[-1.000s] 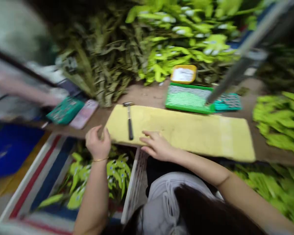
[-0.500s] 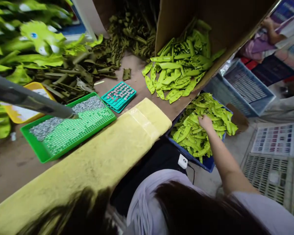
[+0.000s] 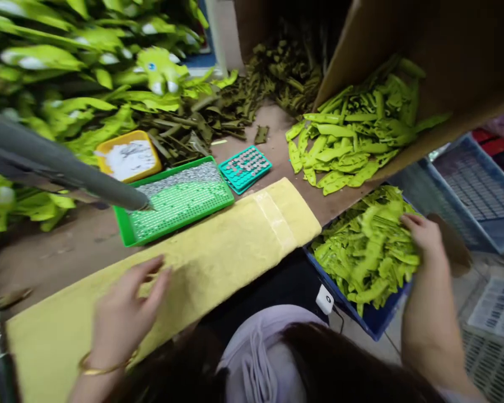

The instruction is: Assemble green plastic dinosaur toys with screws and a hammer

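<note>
My left hand, with a gold bangle on its wrist, hovers with spread fingers at or just over a folded yellow towel and holds nothing. My right hand rests on a pile of bright green pod-shaped pieces in a blue crate. Whether its fingers grip a piece is unclear. At the lower left edge, a hammer lies on the towel, away from both hands.
A green perforated tray of small silver studs and a teal studded tray stand on the bench. A grey tube crosses above them. Green pieces lie heaped under a cardboard flap, with dark leaves behind.
The view has shifted slightly right. My left hand has come into view over the towel, and the hammer has reappeared. My right hand has moved across the crate's pile to its right side.
</note>
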`<state>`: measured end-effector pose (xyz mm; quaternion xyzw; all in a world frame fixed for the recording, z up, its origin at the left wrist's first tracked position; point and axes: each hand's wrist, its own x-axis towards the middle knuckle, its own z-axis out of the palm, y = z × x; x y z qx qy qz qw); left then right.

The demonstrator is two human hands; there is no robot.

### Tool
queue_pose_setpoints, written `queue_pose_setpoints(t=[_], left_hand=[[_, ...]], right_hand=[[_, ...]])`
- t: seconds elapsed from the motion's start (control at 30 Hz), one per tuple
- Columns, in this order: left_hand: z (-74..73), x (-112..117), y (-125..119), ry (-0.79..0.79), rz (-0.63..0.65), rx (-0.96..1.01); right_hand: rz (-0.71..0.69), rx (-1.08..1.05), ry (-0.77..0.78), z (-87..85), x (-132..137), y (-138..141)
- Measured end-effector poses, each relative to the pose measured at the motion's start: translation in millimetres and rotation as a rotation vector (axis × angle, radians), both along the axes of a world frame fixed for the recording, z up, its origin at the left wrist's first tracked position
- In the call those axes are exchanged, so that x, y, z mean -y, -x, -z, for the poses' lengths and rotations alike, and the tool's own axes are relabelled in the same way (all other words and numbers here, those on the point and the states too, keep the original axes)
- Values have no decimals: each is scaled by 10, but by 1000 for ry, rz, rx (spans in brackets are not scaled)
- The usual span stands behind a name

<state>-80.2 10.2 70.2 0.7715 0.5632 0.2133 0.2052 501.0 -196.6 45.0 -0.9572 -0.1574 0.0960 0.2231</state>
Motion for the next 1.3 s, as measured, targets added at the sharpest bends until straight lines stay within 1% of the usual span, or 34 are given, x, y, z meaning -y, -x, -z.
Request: queue_pose_setpoints(t=[0.03, 0.07, 0.1, 0.13, 0.17, 0.2, 0.23, 0.27, 0.3, 0.33, 0.37, 0.4, 0.47, 0.53, 0.6, 0.63, 0.73, 0.77, 0.8, 0.9, 0.97, 1.03, 1.13, 1.2, 1.3], left_hand=[[-9, 28, -158, 95, 44, 65], [-17, 53, -334, 207, 104, 171], [-15, 68, -523, 314, 148, 279], [0, 68, -714, 426, 201, 393], [31, 51, -897, 533, 242, 538], [77, 17, -1059, 637, 278, 685], [135, -29, -1192, 726, 279, 810], [201, -83, -1287, 768, 233, 911], [268, -137, -1344, 774, 167, 1001], [333, -186, -1364, 764, 90, 1075], [392, -225, -1354, 746, 9, 1135], [441, -251, -1322, 729, -64, 1185], [512, -265, -1233, 720, -167, 1267], [555, -246, -1165, 719, -227, 1337], [588, -221, -1143, 705, -276, 1394], [605, -211, -1148, 693, -301, 1417], [652, -194, -1186, 662, -353, 1474], [663, -191, -1199, 656, -360, 1488], [670, -187, -1209, 651, -366, 1498], [669, -178, -1219, 635, -393, 1512], [661, -174, -1215, 630, -409, 1521], [657, -173, -1208, 636, -415, 1527], [664, -175, -1200, 635, -406, 1520], [673, -175, -1199, 628, -403, 1520], [683, -167, -1205, 609, -401, 1523]], right_hand=[[-73, 43, -91, -193, -124, 69], [-265, 93, -234, -362, -303, 203], [-407, 112, -293, -499, -532, 403], [-571, 87, -318, -597, -804, 662], [-810, 62, -342, -654, -1106, 959], [-1045, -1, -341, -667, -1424, 1269], [-1266, -94, -314, -640, -1742, 1564], [-1448, -188, -283, -576, -2048, 1817], [-1559, -241, -265, -483, -2327, 2013], [-1537, -207, -298, -371, -2571, 2143], [-1450, -108, -338, -250, -2773, 2210], [-1390, -4, -326, -131, -2930, 2225], [-1326, 164, -246, 61, -3112, 2163], [-1333, 254, -154, 149, -3145, 2086], [-1318, 288, -156, 121, -3067, 2086], [-1302, 284, -204, 76, -2996, 2128], [-1286, 213, -454, -70, -2706, 2405], [-1299, 195, -519, -90, -2597, 2529], [-1312, 194, -548, -87, -2488, 2654], [-1290, 253, -509, 22, -2225, 2945], [-1278, 293, -477, 97, -2157, 3010], [-1273, 312, -465, 115, -2215, 2970], [-1182, 332, -423, 72, -2532, 2803], [-1150, 350, -323, 65, -2819, 2696], [-1200, 356, -159, 121, -3161, 2612]])
